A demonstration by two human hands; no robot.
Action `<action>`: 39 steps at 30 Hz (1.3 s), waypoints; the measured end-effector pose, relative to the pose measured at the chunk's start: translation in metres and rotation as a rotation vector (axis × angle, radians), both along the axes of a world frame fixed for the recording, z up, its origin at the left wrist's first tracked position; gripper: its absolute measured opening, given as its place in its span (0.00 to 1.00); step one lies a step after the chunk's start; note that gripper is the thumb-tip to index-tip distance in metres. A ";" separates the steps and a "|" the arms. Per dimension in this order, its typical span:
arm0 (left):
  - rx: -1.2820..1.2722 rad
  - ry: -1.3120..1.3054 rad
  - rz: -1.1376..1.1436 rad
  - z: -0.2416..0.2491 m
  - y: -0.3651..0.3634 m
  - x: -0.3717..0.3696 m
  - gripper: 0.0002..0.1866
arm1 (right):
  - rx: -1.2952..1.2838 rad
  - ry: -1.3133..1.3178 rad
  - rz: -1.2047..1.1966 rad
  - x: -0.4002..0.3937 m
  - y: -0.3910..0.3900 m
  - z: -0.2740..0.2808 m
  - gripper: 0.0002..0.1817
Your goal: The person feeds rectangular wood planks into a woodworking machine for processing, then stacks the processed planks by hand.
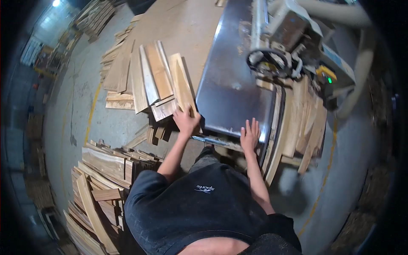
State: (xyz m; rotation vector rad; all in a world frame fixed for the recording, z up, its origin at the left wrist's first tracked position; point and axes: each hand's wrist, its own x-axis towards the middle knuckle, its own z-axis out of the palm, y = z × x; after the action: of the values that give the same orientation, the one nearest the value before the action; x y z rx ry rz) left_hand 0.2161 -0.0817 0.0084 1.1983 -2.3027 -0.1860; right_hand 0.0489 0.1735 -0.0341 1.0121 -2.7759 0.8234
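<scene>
My left hand is closed round the near end of a pale wooden board, which points away from me beside the metal table's left edge. My right hand lies flat with its fingers stretched out at the near right part of the smooth metal table, holding nothing. Left of the held board, several more boards lie side by side on a large brown sheet, with a short piece at their near end.
A machine with a black handwheel stands over the metal table's right side. Long boards lie right of it. Stacked boards stand at the lower left. Yellow lines mark the grey floor. A thick hose hangs at the right.
</scene>
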 end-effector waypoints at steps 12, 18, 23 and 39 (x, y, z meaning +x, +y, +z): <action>0.175 -0.198 -0.754 -0.035 0.189 -0.081 0.42 | -0.293 -0.216 0.120 0.074 0.088 0.045 0.20; 0.307 -0.118 -0.725 -0.027 0.168 -0.176 0.59 | 0.028 -0.229 0.060 0.071 0.087 0.038 0.34; 0.329 -0.139 -0.712 -0.020 0.143 -0.210 0.59 | 0.104 -0.223 -0.055 0.037 0.043 0.036 0.37; 0.063 0.478 0.167 0.012 -0.235 -0.043 0.24 | 0.081 -0.376 -0.237 -0.081 -0.038 0.024 0.34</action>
State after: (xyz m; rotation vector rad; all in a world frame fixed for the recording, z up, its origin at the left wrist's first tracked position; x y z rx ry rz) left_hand 0.1735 -0.3167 0.0199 1.2161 -1.7881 -0.4356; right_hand -0.0323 0.1355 -0.0104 0.5646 -3.1818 0.9567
